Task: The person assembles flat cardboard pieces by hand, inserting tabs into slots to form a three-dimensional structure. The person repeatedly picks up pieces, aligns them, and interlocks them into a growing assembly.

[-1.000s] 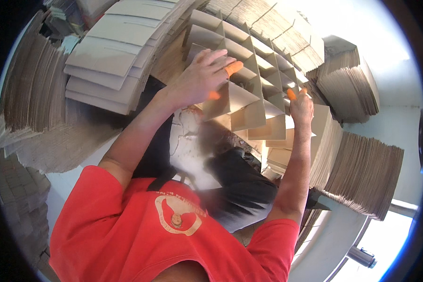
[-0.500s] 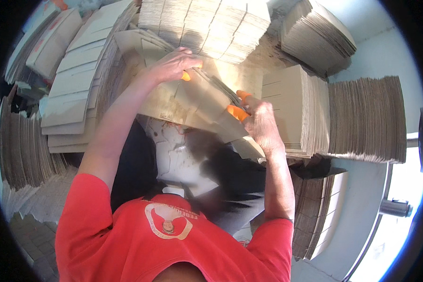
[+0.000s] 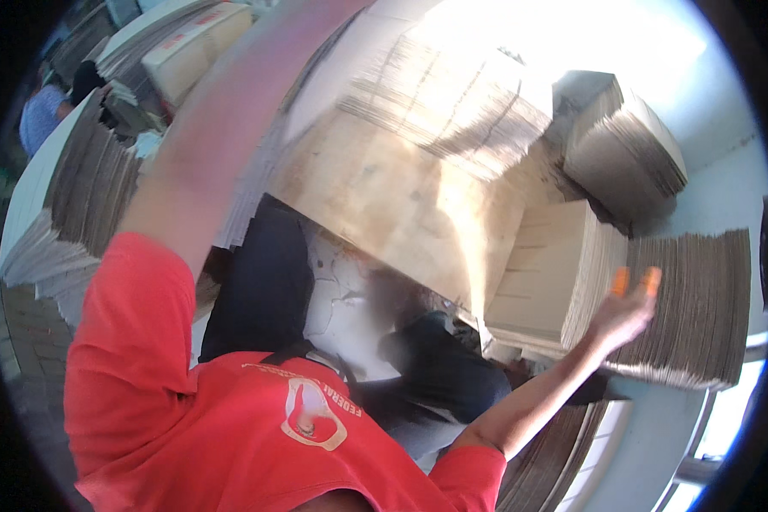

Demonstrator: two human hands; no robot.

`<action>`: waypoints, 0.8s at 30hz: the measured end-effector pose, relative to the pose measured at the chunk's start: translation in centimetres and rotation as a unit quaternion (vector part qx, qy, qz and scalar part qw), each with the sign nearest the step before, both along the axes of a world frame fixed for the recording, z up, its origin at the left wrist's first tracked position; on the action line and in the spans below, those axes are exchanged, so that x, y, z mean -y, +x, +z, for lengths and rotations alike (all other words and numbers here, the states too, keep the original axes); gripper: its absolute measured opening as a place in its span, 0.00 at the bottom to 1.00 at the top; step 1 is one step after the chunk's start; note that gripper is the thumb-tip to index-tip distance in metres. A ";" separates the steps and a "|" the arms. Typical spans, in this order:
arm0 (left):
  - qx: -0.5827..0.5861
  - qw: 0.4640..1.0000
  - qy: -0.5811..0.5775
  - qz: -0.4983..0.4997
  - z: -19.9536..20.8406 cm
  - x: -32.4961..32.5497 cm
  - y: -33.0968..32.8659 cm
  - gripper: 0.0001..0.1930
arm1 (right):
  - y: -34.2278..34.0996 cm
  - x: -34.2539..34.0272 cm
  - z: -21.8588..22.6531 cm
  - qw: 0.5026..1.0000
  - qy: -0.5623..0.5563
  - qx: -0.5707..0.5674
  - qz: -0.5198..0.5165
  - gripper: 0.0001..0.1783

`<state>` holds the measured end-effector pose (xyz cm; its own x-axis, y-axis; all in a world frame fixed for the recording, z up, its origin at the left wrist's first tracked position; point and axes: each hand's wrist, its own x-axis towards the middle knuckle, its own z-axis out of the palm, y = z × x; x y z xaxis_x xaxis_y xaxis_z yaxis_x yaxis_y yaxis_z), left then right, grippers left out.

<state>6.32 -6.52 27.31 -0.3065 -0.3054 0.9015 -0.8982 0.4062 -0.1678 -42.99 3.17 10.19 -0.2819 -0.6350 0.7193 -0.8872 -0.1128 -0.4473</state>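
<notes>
My left forearm (image 3: 230, 111), blurred, stretches up past the upper edge, so the left hand is out of the picture. At the right, my right hand (image 3: 627, 316) is over a tightly packed row of brown cardboard sheets (image 3: 691, 307). Orange covers sit on its thumb and finger tips, which point up and apart with nothing seen between them. Whether it touches the sheets I cannot tell. Just left of it stands a stack of pale slotted cardboard pieces (image 3: 542, 269) on the wooden board (image 3: 375, 196).
A large cardboard stack (image 3: 452, 94) stands in bright light at the back, with another bundle (image 3: 627, 141) behind right. More stacks (image 3: 90, 183) line the left, where a person in blue (image 3: 43, 115) shows. Below right is another bundle (image 3: 555, 452).
The folded cardboard between my hands is no longer in view. My left arm swung up and out of the picture; my right hand moved right to the brown sheets. The view has turned.
</notes>
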 end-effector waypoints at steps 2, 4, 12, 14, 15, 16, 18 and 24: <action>-0.018 0.973 0.084 0.216 1.4 2.7 2.1 0.13 | 1.8 2.0 -3.2 0.966 0.202 -0.124 -0.108 0.37; 0.120 0.957 0.059 0.257 -1.9 3.8 5.0 0.13 | 2.7 2.3 -5.9 0.939 0.276 -0.143 -0.145 0.38; 0.092 0.842 0.322 0.423 -16.1 1.8 11.2 0.09 | -1.6 2.9 -11.0 0.926 0.260 -0.215 -0.170 0.18; 0.077 0.808 0.357 0.463 -19.3 1.9 13.1 0.11 | -1.3 3.0 -11.1 0.919 0.279 -0.224 -0.168 0.21; 0.062 0.798 0.379 0.464 -20.5 1.7 13.1 0.11 | -1.3 2.9 -10.9 0.914 0.289 -0.228 -0.173 0.22; 0.049 0.786 0.400 0.469 -21.5 1.4 13.8 0.11 | -1.2 2.8 -10.7 0.913 0.289 -0.230 -0.171 0.21; 0.079 0.779 0.429 0.450 -23.5 0.4 15.7 0.11 | -0.9 2.8 -10.6 0.913 0.289 -0.235 -0.164 0.20; 0.058 0.822 0.380 0.419 -23.5 1.5 12.5 0.18 | -3.6 3.3 -10.9 0.941 0.217 -0.202 -0.166 0.13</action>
<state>18.82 -8.01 3.84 0.2285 -0.9152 0.3321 -0.9119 -0.3206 -0.2562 -46.60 -0.11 -0.71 -0.2756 -0.8190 0.5032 -0.9490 0.3152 -0.0069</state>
